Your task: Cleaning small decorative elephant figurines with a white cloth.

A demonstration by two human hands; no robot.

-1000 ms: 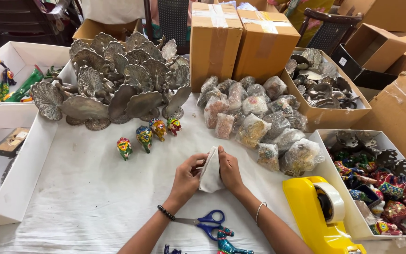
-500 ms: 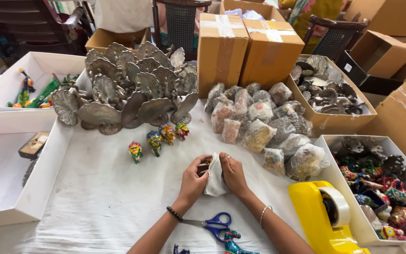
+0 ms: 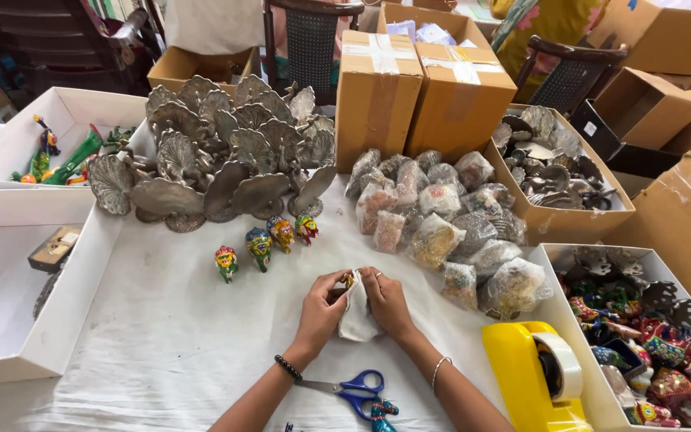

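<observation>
My left hand (image 3: 321, 310) and my right hand (image 3: 388, 302) meet over the middle of the white-covered worktop (image 3: 153, 352), both closed around a small white wrapping (image 3: 355, 318) with a bit of a colourful figurine (image 3: 349, 280) peeking out at its top between my fingertips. The wrapping hangs between my palms, its lower end close to the cloth; I cannot tell whether it touches.

Just beyond my hands stands a slanting row of four painted figurines (image 3: 265, 244), and behind them a cluster of silvery metal peacocks (image 3: 217, 156) with fanned tails. To the right of those lies a heap of bagged pieces (image 3: 441, 228) in clear plastic, in front of two taped cardboard boxes (image 3: 421, 92).

Near my left wrist lie blue-handled scissors (image 3: 353, 388), beside my forearm. By my right forearm sits a yellow tape dispenser (image 3: 537, 376). A white tray (image 3: 649, 336) at the right edge holds more painted figures, mostly red.
</observation>
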